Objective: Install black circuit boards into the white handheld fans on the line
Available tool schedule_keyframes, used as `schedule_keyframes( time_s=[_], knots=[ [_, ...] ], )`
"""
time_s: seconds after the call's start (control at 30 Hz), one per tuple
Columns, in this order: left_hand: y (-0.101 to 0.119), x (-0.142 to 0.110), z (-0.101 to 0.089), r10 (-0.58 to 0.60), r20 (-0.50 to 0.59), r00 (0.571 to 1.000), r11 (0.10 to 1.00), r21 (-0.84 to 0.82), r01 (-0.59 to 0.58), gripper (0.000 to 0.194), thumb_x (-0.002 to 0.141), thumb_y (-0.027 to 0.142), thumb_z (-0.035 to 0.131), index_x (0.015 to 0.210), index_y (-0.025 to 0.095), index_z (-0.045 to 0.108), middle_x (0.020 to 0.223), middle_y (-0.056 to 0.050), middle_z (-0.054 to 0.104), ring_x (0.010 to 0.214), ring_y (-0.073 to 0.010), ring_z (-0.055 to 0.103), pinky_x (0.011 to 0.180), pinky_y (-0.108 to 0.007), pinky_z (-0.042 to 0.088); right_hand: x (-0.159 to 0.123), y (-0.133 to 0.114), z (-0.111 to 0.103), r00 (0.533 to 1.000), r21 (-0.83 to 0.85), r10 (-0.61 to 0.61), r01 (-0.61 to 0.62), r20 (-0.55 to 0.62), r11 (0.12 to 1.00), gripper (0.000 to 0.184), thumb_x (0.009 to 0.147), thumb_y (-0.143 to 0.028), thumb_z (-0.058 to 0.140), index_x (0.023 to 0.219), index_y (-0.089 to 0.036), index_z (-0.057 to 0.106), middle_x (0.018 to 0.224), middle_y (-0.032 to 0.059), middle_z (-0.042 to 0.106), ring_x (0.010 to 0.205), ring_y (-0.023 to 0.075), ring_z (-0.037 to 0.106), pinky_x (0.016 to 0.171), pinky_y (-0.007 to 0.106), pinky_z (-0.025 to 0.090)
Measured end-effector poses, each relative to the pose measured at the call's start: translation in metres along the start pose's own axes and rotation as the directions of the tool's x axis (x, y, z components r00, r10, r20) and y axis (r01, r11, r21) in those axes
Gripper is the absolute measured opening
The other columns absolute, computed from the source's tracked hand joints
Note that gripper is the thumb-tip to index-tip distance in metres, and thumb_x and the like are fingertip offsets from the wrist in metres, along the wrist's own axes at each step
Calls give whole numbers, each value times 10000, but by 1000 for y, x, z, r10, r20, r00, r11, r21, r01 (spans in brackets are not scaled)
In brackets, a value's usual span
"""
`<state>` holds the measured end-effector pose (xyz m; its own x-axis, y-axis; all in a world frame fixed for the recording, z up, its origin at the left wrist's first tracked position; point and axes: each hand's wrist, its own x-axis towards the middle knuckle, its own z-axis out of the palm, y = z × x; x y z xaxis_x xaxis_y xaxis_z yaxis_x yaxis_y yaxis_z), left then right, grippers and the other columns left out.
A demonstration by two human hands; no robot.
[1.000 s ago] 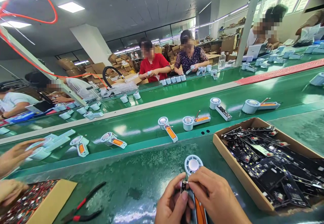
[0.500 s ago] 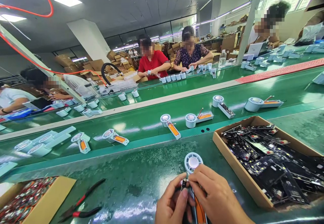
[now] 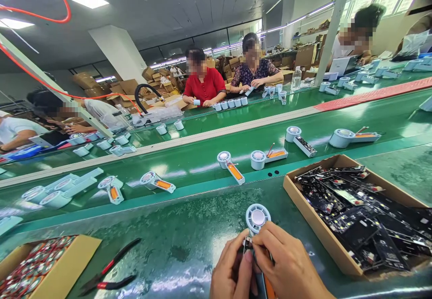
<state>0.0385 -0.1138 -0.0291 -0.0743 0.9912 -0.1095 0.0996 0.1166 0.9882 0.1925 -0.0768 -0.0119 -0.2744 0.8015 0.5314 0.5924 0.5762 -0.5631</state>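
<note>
Here, at lower centre of the head view, the left hand [image 3: 231, 269] pinches a small dark circuit board [image 3: 247, 241] between its fingers; the right hand [image 3: 286, 258] bunches its fingers against it, their hold hidden. A light-blue fan unit [image 3: 258, 218] lies partly beneath, on the worktop [image 3: 189, 231].

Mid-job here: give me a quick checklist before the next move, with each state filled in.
1. Left grip holding the small dark part: ok, pinched between thumb and finger.
2. Right grip seated on that part: cannot tell; its fingertips are at the part, but what they pinch is hidden.
3. Pale blue unit round face up: ok, just beyond the fingers.
4. Orange insert fully visible: not ok, mostly covered by the hands.
5. Pliers clear of both hands: ok, lying apart to the left.
</note>
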Motion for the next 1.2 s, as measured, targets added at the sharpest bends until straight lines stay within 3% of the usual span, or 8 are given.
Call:
schedule_keyframes(
  time_s=[0.2,0.4,0.5,0.6,0.8,0.93,1.07,1.2],
  knots=[
    [3,-2,2,111,-31,993,988,115,-106,408,939,495,578,1259,265,683,1085,-78,725,436,-66,549,450,-201,488,0,-2,0,1000,24,22,-22,-13,999,232,946,-107,451,771,-209,564,718,5,586,577,127,553,551,228,403],
    [13,-1,0,370,10,929,891,279,-358,352,964,284,562,1287,377,667,1068,-30,747,679,-131,648,779,-255,567,7,-6,-4,997,83,74,-74,13,994,236,859,-46,461,698,-217,481,667,-29,538,541,103,502,513,210,358],
    [15,0,0,392,36,919,891,232,-389,374,963,262,561,1307,376,657,985,-30,734,698,-140,655,731,-243,570,10,-7,-3,995,70,94,-97,36,993,250,831,-38,467,663,-221,437,644,-34,516,529,108,482,502,226,342],
    [14,2,0,322,27,946,935,148,-322,326,942,333,601,1248,331,712,898,-31,719,570,-105,602,597,-209,541,13,-6,-7,985,80,123,-133,124,988,255,875,-63,475,670,-214,468,685,-12,552,574,127,527,529,240,379],
    [9,5,7,-87,-14,996,959,-273,80,458,841,509,721,1203,228,727,641,-6,731,441,-78,584,484,-165,477,1,9,-45,980,307,86,-138,178,942,273,1004,-130,428,1083,-260,654,960,32,611,884,155,633,782,251,519],
    [13,5,12,-97,-44,994,942,-326,77,485,812,499,754,1178,182,727,624,-19,731,427,-82,571,471,-176,470,-19,13,-49,965,230,9,-72,263,971,249,976,-145,495,1084,-254,691,884,36,566,779,164,621,675,255,535],
    [14,4,10,-114,-71,991,951,-295,88,524,783,534,767,1174,189,723,614,-10,720,409,-79,547,445,-176,460,-25,15,-30,988,308,84,-122,133,944,236,973,-157,504,937,-229,726,862,45,579,797,178,635,686,272,533],
    [6,0,3,-28,-115,993,996,-85,19,474,808,564,730,1152,238,755,599,4,710,380,-54,501,411,-145,418,-17,17,-15,945,606,322,-288,55,742,193,990,-255,532,1019,-253,723,937,40,643,714,144,644,637,244,538]
  ],
)
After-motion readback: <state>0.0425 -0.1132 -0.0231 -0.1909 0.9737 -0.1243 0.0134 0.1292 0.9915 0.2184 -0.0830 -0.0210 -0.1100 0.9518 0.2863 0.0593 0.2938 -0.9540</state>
